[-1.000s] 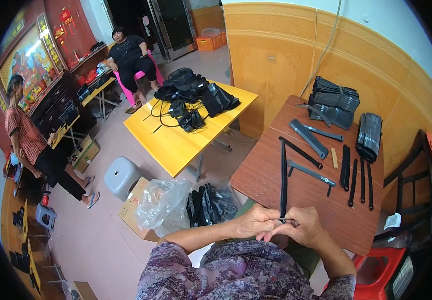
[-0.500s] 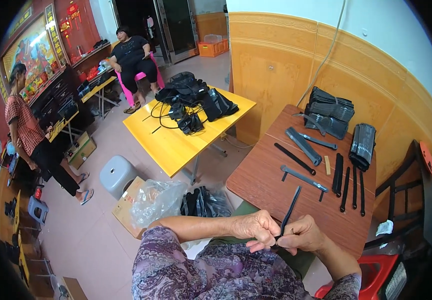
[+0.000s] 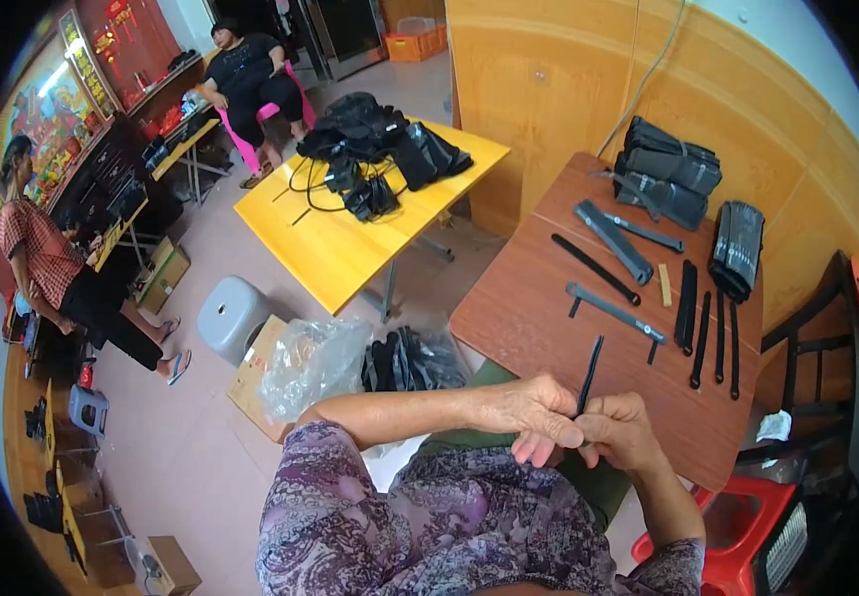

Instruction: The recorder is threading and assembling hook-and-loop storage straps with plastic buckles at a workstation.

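Observation:
Just off the near edge of the brown table (image 3: 509, 338), my hands meet around a narrow black strap (image 3: 591, 372). One end of it sticks up between them; the lower end is hidden by my fingers. My left hand (image 3: 539, 412) is closed at the strap's base, thumb toward the right hand. My right hand (image 3: 618, 429) pinches the same spot. On the tabletop beyond lie a grey strap (image 3: 615, 313) with black tabs, a wider grey strap (image 3: 613, 241), several black straps (image 3: 698, 338) and a small tan strip (image 3: 664, 285).
Bundled dark straps (image 3: 666, 169) and another bundle (image 3: 736, 250) sit at the table's far side. A yellow table (image 3: 350, 263) carries black gear. A grey stool (image 3: 233, 318), a plastic bag (image 3: 315, 363) and a red chair (image 3: 747, 526) stand around me. Two people are at the left.
The view has shifted slightly. Both hands, still together on the black strap, have moved a little up and to the right, and the strap stands more upright.

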### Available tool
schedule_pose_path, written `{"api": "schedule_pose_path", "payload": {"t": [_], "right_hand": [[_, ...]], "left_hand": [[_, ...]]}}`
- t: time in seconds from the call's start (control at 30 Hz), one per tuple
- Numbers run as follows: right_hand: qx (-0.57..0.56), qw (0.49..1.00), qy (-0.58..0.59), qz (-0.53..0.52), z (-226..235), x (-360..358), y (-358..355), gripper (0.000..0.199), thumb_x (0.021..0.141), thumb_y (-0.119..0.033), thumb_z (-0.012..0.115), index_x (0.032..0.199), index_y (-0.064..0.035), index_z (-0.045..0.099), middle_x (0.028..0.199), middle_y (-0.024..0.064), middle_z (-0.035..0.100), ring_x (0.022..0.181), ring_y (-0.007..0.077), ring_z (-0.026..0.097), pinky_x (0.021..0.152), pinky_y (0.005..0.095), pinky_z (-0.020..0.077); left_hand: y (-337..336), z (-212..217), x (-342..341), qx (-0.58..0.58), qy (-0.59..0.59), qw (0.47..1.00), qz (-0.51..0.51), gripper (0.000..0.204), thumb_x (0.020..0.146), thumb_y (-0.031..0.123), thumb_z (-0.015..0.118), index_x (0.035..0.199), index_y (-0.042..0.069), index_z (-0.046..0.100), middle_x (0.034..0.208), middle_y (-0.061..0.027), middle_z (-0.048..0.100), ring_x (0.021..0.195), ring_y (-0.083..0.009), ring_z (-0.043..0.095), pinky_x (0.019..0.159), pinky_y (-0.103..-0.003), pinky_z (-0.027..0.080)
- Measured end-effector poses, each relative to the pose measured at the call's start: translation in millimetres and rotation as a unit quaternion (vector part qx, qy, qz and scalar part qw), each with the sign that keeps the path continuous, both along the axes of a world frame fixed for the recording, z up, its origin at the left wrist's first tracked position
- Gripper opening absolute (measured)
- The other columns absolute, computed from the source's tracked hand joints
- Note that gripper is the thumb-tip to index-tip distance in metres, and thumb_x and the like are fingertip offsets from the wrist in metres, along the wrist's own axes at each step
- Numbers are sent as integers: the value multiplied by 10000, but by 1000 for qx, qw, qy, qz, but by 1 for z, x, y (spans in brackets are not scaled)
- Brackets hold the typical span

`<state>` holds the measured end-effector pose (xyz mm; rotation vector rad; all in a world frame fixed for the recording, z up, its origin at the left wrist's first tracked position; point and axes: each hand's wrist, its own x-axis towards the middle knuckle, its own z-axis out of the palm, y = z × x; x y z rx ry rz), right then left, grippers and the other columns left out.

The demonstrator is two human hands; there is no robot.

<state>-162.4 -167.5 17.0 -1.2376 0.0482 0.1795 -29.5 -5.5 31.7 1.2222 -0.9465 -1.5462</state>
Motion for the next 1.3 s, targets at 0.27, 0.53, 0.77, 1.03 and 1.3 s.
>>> {"api": "schedule_pose_path", "payload": {"t": [0.27,0.53,0.77,1.03,1.3], "right_hand": [[95,994,23,-49,1,0,3,194,798,-31,604,615,22,565,504,56,511,366,116,487,320,226,285],[-64,995,-78,-17,31,-7,-8,231,731,-15,629,516,9,551,437,64,526,384,117,523,356,237,361],[-399,889,-208,-82,20,8,-1,114,756,-69,657,717,6,581,618,113,585,544,166,604,477,278,429],[-532,763,-366,-37,-18,16,-4,74,742,-83,549,770,-63,484,608,121,488,546,336,525,509,438,406],[-473,812,-335,-59,-35,28,-22,125,719,-157,609,675,-56,548,615,117,575,580,329,581,518,426,436]], "left_hand": [[-12,-7,-2,-74,25,997,24,326,795,264,666,612,23,543,513,-67,540,401,-98,536,325,-190,370],[10,4,8,-121,11,992,-11,358,759,244,660,498,65,491,458,-22,491,362,-61,426,339,-217,290],[11,-13,0,-50,-70,989,124,319,791,217,624,530,60,528,482,-13,516,430,-42,452,406,-192,327],[-13,-41,4,-96,-110,974,175,92,762,12,610,853,7,603,675,-32,600,555,-78,544,489,-203,427],[-12,-32,8,48,-75,990,108,197,855,132,613,966,-31,601,582,-58,587,359,-30,417,343,-155,309]]}}
